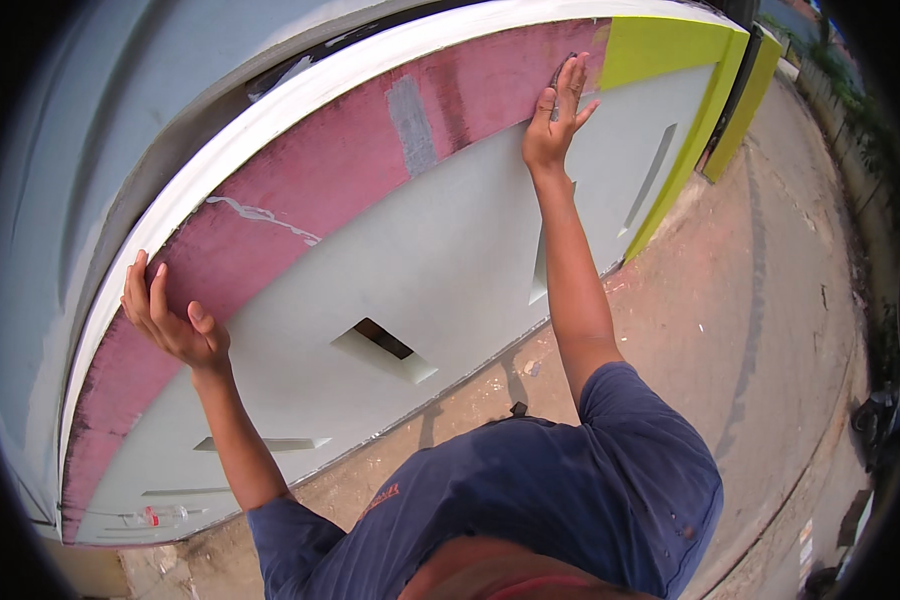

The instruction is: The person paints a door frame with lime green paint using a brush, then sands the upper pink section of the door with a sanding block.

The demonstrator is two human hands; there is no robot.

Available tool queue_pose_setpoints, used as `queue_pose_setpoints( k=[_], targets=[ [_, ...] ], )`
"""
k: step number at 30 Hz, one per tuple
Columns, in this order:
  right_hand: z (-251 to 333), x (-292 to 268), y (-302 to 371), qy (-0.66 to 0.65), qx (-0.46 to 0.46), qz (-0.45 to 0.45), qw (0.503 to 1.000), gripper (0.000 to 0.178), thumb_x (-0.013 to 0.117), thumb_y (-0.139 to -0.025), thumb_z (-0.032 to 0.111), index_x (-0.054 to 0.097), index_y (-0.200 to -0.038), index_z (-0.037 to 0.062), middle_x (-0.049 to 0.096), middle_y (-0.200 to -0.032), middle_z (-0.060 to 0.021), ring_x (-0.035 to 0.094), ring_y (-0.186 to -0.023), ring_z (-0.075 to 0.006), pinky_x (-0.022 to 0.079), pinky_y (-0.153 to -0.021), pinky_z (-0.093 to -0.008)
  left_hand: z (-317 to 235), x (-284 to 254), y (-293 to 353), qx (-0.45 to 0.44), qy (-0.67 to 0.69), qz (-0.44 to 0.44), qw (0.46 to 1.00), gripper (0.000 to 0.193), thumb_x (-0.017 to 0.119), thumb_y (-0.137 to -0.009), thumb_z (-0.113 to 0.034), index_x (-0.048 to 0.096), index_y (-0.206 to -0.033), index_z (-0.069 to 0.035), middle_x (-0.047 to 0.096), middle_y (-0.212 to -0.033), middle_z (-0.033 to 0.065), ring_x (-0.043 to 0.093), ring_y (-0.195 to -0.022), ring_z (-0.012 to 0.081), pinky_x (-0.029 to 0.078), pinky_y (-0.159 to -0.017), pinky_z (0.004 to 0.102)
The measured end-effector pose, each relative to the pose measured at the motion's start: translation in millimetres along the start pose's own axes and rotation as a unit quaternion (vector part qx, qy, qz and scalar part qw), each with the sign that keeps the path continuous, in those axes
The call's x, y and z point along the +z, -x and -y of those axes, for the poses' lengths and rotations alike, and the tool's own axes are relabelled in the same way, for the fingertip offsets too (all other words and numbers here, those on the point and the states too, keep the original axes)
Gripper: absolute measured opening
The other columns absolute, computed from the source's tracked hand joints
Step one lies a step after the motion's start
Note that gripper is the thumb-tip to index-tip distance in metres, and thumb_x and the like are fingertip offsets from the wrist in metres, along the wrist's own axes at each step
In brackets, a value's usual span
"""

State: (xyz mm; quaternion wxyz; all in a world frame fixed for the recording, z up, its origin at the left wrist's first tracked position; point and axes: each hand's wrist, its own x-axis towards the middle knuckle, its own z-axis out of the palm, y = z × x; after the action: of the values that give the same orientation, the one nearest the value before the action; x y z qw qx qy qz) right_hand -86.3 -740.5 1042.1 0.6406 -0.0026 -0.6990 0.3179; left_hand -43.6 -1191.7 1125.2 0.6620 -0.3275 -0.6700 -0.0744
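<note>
My right hand (558, 120) is raised against the faded pink band (300, 180) along the top of a wall, close to where a yellow-green painted area (660, 45) begins. Under its fingers is a thin dark grey piece (557, 76), mostly covered, pressed to the pink surface; its kind is unclear. My left hand (177, 318) is farther left, fingers apart and holding nothing, its fingertips at the white top edge (185, 190). Between the hands the band carries a grey patch (411, 125) and a whitish streak (262, 218).
Below the band, the pale wall (450, 240) has slot-like recesses, one a dark opening (383, 338). A clear plastic bottle (160, 515) shows near its lower left end. Concrete ground (710, 330) runs along the wall. A dark post (735, 95) stands at the right end.
</note>
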Motion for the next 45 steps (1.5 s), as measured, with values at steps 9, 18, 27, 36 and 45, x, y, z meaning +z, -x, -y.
queue_pose_setpoints(
  k=[9, 18, 27, 36, 45],
  targets=[
    [50.0, 8.8, 35.0, 0.106, -0.254, 0.118, 0.954, 0.061, 0.039, -0.11, 0.033, 0.022, -0.165, 0.0125, 0.013, -0.174, -0.0081, 0.008, -0.161, -0.0259, -0.013, -0.122, -0.0597, 0.0, 1.2, -0.5, -0.001, 0.006, -0.003, 1.0, 0.046, 0.04, -0.108, -0.039, 0.058, -0.132, -0.004, 0.059, -0.142, 0.0185, 0.049, -0.137, 0.0346, 0.034, -0.116, 0.0512],
    [-13.8, 3.0, -12.6, -0.01, -0.093, 0.015, 0.996, 0.058, 0.038, -0.111, 0.03, 0.026, -0.164, 0.0122, 0.021, -0.172, -0.0078, 0.015, -0.16, -0.0279, -0.013, -0.122, -0.0591, 2.6, 2.1, 0.8, 0.008, 0.001, 0.0, 1.0, 0.045, 0.039, -0.107, -0.037, 0.057, -0.131, -0.004, 0.058, -0.142, 0.0197, 0.049, -0.136, 0.0362, 0.036, -0.114, 0.0528],
    [-68.7, -20.4, -62.9, 0.047, -0.044, -0.009, 0.998, 0.058, 0.036, -0.111, 0.032, 0.026, -0.164, 0.0126, 0.019, -0.172, -0.0098, 0.014, -0.16, -0.0285, -0.014, -0.122, -0.0582, 3.4, 0.1, -0.3, 0.017, 0.001, 0.008, 1.0, 0.045, 0.039, -0.107, -0.037, 0.058, -0.13, -0.004, 0.058, -0.142, 0.0199, 0.05, -0.135, 0.0367, 0.036, -0.114, 0.0525],
    [-87.7, -18.5, -62.5, 0.028, -0.044, -0.032, 0.998, 0.059, 0.032, -0.112, 0.038, 0.024, -0.165, 0.0123, 0.019, -0.173, -0.0077, 0.013, -0.16, -0.0239, -0.014, -0.122, -0.0562, 1.8, 3.4, -0.7, 0.014, 0.009, -0.002, 1.0, 0.044, 0.038, -0.108, -0.037, 0.057, -0.13, -0.004, 0.058, -0.142, 0.0198, 0.05, -0.135, 0.0366, 0.036, -0.115, 0.0527],
    [-92.4, -25.2, -24.7, 0.015, -0.037, 0.001, 0.999, 0.058, 0.033, -0.112, 0.035, 0.024, -0.165, 0.0122, 0.016, -0.173, -0.0074, 0.012, -0.16, -0.0248, -0.013, -0.123, -0.0559, 0.3, 2.2, -1.2, 0.019, -0.002, 0.0, 1.0, 0.045, 0.037, -0.109, -0.038, 0.058, -0.131, -0.004, 0.056, -0.143, 0.0201, 0.05, -0.135, 0.0366, 0.036, -0.115, 0.0527]
  ],
)
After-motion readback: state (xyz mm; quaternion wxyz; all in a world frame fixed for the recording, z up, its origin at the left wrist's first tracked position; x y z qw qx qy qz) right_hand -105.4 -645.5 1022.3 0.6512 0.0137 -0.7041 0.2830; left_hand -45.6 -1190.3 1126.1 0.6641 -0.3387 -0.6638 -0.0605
